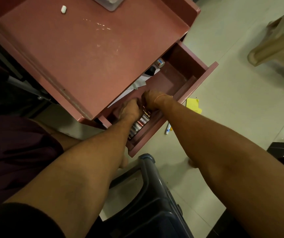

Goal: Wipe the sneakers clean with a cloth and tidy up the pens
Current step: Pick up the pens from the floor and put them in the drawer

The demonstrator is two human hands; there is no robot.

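Head view: both arms reach into the open pink drawer [172,78].
Left hand [131,109]: over the batteries [138,125]; its grip is hidden, so I cannot tell.
Right hand [150,100]: just beside the left hand; I cannot tell its grip either.
Pen [167,128]: on the floor [232,117] by the drawer front, near yellow paper [192,104].
Worktop [69,57]: a small white thing [63,9] lies on it.

- Our left hand [131,109] lies knuckles up, its fingers bent down and their tips hidden.
- Our right hand [150,100] sits just to its right, fingers curled under; we cannot tell whether they hold anything.
- Both bare forearms stretch from near to far, converging.
- A thin band [161,96] circles our right wrist.
- A dark sleeve [17,220] covers our left upper arm.
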